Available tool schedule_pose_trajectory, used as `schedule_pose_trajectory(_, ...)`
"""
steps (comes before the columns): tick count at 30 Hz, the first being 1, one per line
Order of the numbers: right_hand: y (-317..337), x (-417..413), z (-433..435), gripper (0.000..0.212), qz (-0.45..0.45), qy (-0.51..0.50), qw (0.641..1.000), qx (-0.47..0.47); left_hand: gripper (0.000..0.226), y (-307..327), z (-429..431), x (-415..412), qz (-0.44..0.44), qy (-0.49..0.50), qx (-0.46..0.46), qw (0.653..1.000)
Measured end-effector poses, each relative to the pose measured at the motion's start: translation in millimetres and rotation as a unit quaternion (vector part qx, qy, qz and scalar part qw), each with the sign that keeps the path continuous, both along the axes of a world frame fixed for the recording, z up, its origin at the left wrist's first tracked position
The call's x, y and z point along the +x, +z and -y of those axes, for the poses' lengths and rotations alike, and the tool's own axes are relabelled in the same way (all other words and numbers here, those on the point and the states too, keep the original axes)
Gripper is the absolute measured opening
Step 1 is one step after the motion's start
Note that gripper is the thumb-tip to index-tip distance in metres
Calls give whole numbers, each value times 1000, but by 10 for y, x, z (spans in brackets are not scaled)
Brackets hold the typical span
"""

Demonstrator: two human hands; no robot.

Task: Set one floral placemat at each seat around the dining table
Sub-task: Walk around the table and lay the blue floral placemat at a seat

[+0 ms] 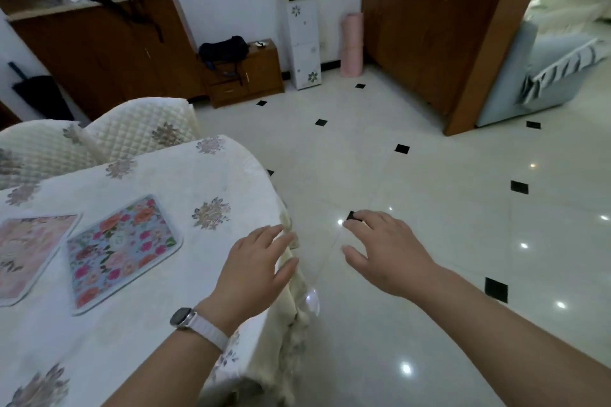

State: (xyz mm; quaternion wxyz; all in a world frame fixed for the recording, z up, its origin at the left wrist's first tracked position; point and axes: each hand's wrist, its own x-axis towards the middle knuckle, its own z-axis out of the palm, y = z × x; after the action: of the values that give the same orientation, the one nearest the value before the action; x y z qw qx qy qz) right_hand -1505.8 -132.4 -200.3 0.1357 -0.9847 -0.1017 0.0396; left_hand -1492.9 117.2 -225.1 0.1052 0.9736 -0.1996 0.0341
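a: far left, 9 o'clock of the view: pale pink floral rectangular placemat (pixel 29 251), flat on the cream-clothed dining table (pixel 205 175), cut off by the frame edge.
b: next to it?
a: at its 3 o'clock, just beside it: light blue rectangular placemat with red and pink roses (pixel 124 249), flat, set askew. at 11 o'clock, two cream quilted chair backs (pixel 139 129) at the table's far side.
b: hands?
a: left hand (pixel 254 264), white-strapped wristwatch (pixel 183 317) on its wrist, palm down at the table's right edge, 3 o'clock of the blue mat. fingers straight, loosely together, holding nothing. whether it touches the cloth, cannot tell.
b: the other?
a: right hand (pixel 390 251), 3 o'clock of the left, apart from it, over glossy white floor tiles with black diamond insets (pixel 429 208). fingers spread, relaxed, empty.
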Motion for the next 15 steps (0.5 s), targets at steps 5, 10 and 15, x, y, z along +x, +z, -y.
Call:
schedule_pose_trajectory(5,22,207,370,59,-2,-17,1000,-9,52,15,324,311,5,4,-16,1000)
schedule_pose_trajectory(10,-2,569,521,67,-15,-7,1000,-13,54,-134,425,639,-8,21,-12,1000)
schedule_pose_trajectory(15,-84,1168,642,50,-17,7,1000,-18,54,-296,548,1147,-14,37,-26,999)
